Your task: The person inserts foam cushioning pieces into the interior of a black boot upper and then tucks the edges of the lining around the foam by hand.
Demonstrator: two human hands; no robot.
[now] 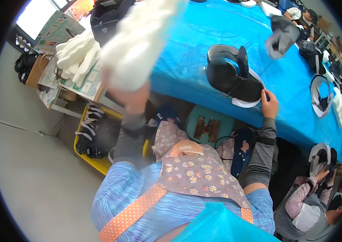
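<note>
My left hand (132, 96), raised at the left and blurred by motion, is closed on a stack of white shoe soles (136, 42). The blur hides how many soles there are and exactly how the fingers sit. On the blue-covered table (179, 60) lies a black shoe upper (229, 78), its collar facing away from me and a white rim showing along its toe and side. My right hand (270, 105) pinches the toe edge of this upper between thumb and fingers at the table's near edge.
White soles (80, 56) are heaped on a side table at left, by a dark shoe (108, 20). Below stands a yellow basket (94, 159) of dark and white pieces. Grey shoe uppers (280, 38) lie far right. A co-worker (310, 207) sits at lower right holding a shoe.
</note>
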